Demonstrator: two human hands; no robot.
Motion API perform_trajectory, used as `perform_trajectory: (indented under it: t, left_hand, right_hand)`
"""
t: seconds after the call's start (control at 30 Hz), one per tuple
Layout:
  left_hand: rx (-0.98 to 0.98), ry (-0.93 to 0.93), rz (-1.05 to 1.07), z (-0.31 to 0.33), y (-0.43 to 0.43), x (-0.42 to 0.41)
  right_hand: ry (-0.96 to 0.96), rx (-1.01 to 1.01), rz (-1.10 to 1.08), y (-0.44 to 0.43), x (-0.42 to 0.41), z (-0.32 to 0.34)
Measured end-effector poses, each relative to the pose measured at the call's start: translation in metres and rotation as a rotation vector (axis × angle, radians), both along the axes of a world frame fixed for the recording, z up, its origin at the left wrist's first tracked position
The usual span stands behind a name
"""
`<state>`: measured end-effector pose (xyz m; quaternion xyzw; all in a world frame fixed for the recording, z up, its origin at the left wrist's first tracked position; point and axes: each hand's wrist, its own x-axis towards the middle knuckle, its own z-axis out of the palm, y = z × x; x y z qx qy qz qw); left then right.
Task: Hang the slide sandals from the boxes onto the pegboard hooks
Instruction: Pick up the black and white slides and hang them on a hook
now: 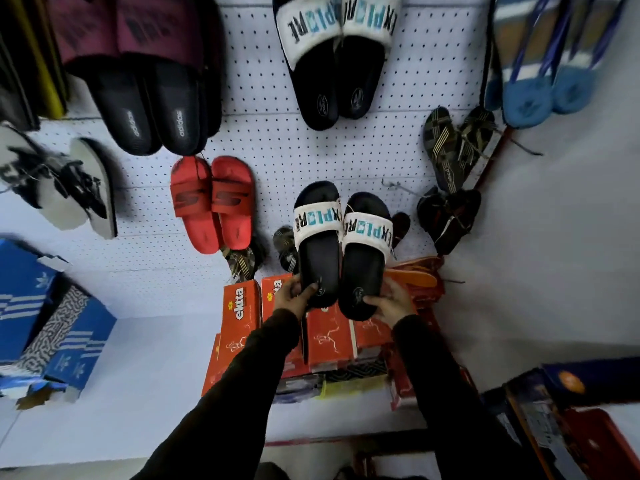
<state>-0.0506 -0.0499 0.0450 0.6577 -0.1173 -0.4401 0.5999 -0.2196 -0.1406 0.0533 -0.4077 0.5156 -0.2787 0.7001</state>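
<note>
1. My left hand (292, 293) grips the heel of the left black slide sandal (318, 244).
2. My right hand (393, 301) clasps the heel of the right black slide sandal (363, 258).
3. Both sandals lie side by side against the pegboard (270, 161) near its lower edge, above the orange ektta boxes (242, 306).

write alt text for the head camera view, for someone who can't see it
Two hands, left hand and right hand, hold a pair of black slides with white straps by the heels up against a white pegboard. Other sandals already hang there, including red slides; orange shoe boxes stand stacked below.
</note>
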Motion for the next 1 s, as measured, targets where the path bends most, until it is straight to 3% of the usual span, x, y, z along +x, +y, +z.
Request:
perform_trajectory:
  t: [0.23, 0.63, 0.8, 1.0]
  left_hand:
    - [-0.258, -0.129, 0.072, 0.091, -0.02, 0.002]
    - [-0.633, -0.27, 0.12, 0.245, -0.062, 0.025]
    - [-0.632, -0.301, 0.128, 0.286, -0.085, 0.037]
    - [-0.531, -0.21, 0.157, 0.276, -0.109, 0.049]
  right_hand:
    - [-0.078, -0.295, 0.008, -0.026, 0.01, 0.086]
    - [-0.236, -0.622, 0.016, -0.069, 0.022, 0.247]
    - [-0.277, -0.635, -0.002, -0.096, 0.033, 0.291]
    - [-0.183, -0.579, 0.026, -0.122, 0.045, 0.28]
